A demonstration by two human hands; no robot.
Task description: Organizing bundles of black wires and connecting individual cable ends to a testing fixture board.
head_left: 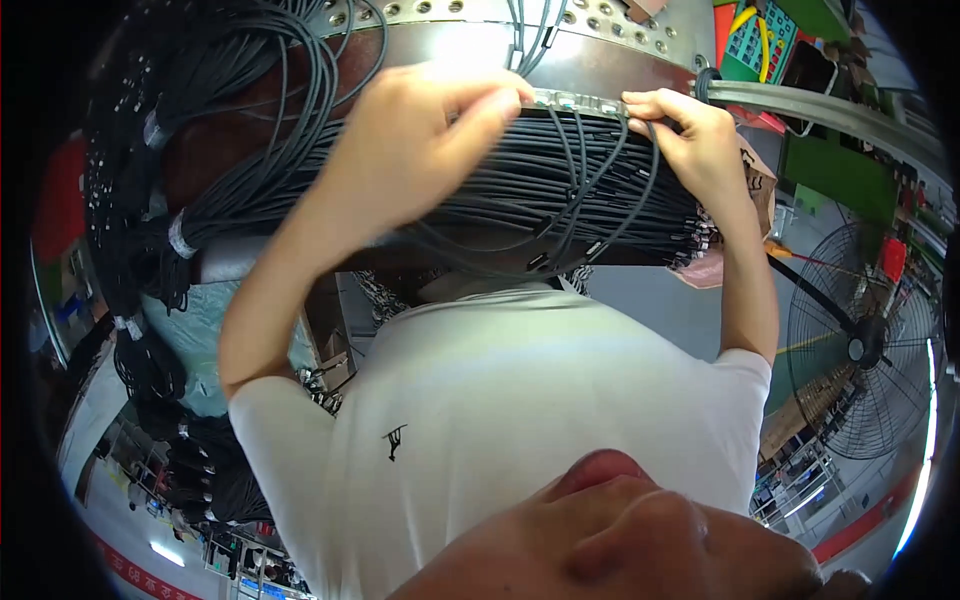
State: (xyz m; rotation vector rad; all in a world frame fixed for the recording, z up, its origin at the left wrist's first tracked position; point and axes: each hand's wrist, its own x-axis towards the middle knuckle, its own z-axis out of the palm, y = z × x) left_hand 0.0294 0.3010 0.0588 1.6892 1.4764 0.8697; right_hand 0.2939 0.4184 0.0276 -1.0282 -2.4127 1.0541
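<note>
A narrow pale strip (580,103) with small clear connectors in a row lies at the far side of the work surface. Several black cables (583,150) run from it toward me and loop over a thick bundle of black cables (500,195). My left hand (420,135), slightly blurred, has thumb and forefinger pressed together at the strip's left end; what sits between them is hidden. At the other end, my right hand (695,130) pinches a black cable close to its connector, thumb and forefinger near the strip's edge.
Tied coils of black cable (180,235) hang at the left. Behind the strip runs a metal plate with holes (420,12). Yellow-handled pliers (765,50) lie at the far right, near a metal rail (830,100). A caged fan (865,345) stands to the right.
</note>
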